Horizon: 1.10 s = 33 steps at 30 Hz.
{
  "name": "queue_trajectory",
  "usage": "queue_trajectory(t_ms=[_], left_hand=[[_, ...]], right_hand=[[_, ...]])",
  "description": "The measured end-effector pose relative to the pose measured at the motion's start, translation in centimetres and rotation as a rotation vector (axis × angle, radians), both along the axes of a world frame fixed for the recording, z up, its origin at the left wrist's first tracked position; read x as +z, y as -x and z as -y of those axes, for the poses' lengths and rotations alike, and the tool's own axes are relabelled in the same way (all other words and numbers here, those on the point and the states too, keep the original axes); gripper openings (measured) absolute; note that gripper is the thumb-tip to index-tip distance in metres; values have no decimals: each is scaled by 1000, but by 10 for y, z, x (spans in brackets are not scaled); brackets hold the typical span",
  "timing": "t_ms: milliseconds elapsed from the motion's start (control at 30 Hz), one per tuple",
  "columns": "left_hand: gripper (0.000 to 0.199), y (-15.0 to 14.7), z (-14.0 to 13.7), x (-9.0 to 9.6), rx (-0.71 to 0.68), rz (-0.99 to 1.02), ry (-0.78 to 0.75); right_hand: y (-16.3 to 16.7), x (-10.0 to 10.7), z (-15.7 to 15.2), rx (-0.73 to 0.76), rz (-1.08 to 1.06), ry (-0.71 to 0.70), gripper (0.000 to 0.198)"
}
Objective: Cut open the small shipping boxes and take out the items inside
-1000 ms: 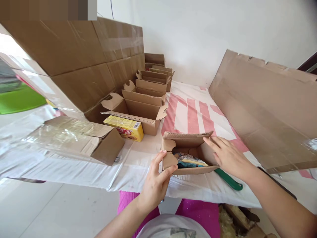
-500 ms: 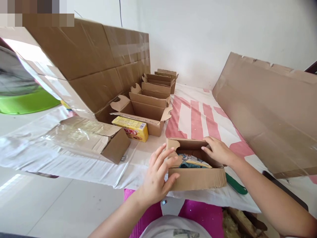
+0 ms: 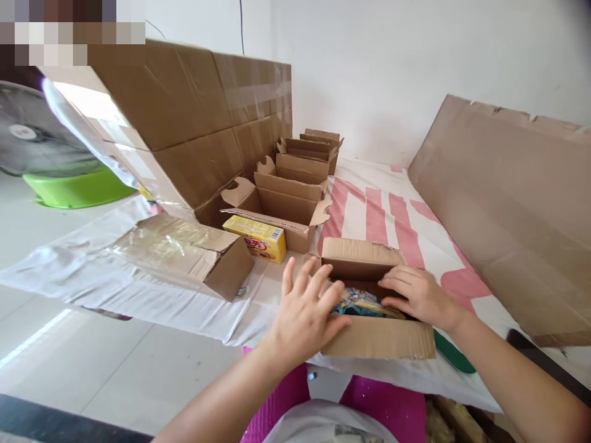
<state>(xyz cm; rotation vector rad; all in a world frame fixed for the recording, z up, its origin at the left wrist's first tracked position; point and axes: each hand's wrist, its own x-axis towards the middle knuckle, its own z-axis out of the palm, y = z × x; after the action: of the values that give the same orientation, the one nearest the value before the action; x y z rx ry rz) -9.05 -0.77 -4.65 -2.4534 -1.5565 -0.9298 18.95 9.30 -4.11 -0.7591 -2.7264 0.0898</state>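
A small cardboard box [image 3: 378,339] lies open at the front of the table, its front flap hanging towards me and its back flap standing up. Inside it is a packet printed in blue and white [image 3: 360,303], partly covered by my fingers. My left hand [image 3: 307,311] is at the box's left end, fingers spread, with nothing held. At the right end, my right hand [image 3: 418,295] reaches over the edge with its fingers stretched inwards. The left side flap is hidden behind my left hand.
A yellow printed carton [image 3: 258,239] stands before a row of open cardboard boxes [image 3: 286,209]. A taped box [image 3: 184,252] lies left. Large stacked cartons [image 3: 184,117] and a cardboard sheet [image 3: 503,203] flank the table. A green object [image 3: 455,352] lies right of my box.
My right hand has come from the box's back edge to its right end. The back flap now shows upright. My left hand stays at the left end, where the side flap no longer shows.
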Motion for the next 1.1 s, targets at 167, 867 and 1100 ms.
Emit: queue_trajectory(t_ms=[167, 867, 1100], left_hand=[[62, 10, 11, -43, 114, 455, 194], [150, 25, -24, -119, -454, 692, 611], [133, 26, -44, -110, -402, 673, 500]], right_hand=[[3, 8, -3, 13, 152, 265, 36], [5, 2, 5, -76, -32, 206, 28], [6, -8, 18, -121, -377, 400, 28]])
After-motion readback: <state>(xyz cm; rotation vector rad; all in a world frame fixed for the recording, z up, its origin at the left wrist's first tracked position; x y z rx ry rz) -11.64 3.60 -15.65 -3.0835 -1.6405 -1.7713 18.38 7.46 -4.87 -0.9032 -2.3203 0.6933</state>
